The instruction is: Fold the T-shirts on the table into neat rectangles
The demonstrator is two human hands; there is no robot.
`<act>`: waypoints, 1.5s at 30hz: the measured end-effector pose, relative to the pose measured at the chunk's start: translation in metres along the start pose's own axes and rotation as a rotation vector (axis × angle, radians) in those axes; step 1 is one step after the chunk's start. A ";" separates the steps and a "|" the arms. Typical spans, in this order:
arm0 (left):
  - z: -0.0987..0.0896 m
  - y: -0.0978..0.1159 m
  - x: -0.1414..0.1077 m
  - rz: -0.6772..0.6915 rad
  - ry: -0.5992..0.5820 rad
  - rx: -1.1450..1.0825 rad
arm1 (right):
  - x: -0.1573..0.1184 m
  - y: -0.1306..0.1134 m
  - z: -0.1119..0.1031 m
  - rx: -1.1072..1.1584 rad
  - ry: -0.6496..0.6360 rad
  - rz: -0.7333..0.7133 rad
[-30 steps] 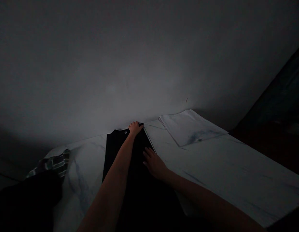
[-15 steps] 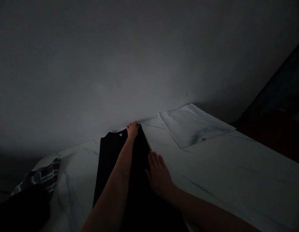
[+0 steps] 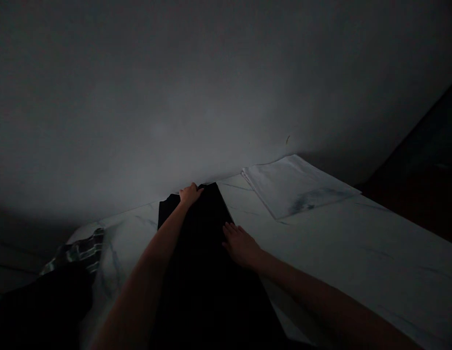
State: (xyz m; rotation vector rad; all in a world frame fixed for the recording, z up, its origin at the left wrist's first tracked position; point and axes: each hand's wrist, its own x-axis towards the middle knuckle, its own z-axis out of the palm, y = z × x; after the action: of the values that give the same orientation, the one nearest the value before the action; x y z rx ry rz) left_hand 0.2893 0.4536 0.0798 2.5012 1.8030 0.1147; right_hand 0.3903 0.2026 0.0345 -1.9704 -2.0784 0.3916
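A soft, light black fabric garment [image 3: 207, 233] lies lengthwise on a white veined worktop [image 3: 357, 253], its far end by a pale grey wall [image 3: 226, 97]. Left hand [image 3: 191, 194]: on the far edge, grip unclear. Right hand [image 3: 241, 246]: spread wide, flat at the right edge; the limp cloth is best taken by its edges.

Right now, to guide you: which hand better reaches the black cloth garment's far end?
Left, likely: the left hand rests on the black garment's far end; the right hand lies lower.

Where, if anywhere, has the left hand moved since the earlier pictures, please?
Yes: the left hand has shifted leftward, farther from the folded white sheet.
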 end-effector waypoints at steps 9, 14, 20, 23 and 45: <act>-0.004 -0.057 -0.052 -0.200 -0.120 -0.089 | 0.156 0.012 -0.034 -0.025 0.129 0.006; 0.013 -0.062 -0.072 -0.210 -0.053 -0.231 | 0.176 0.025 -0.008 -0.046 0.144 0.015; 0.015 -0.066 -0.077 -0.129 -0.035 -0.363 | 0.181 0.034 0.008 -0.085 0.142 0.066; 0.014 -0.066 -0.078 -0.136 -0.034 -0.380 | 0.184 0.034 0.010 -0.101 0.124 0.095; 0.043 -0.031 -0.129 -0.009 0.150 -0.769 | 0.188 0.037 0.017 -0.106 0.144 0.109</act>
State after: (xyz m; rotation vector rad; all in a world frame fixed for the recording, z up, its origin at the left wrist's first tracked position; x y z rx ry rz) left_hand 0.2230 0.3408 0.0302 1.9584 1.4197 0.8343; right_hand 0.4084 0.3918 0.0052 -2.1111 -1.9459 0.1576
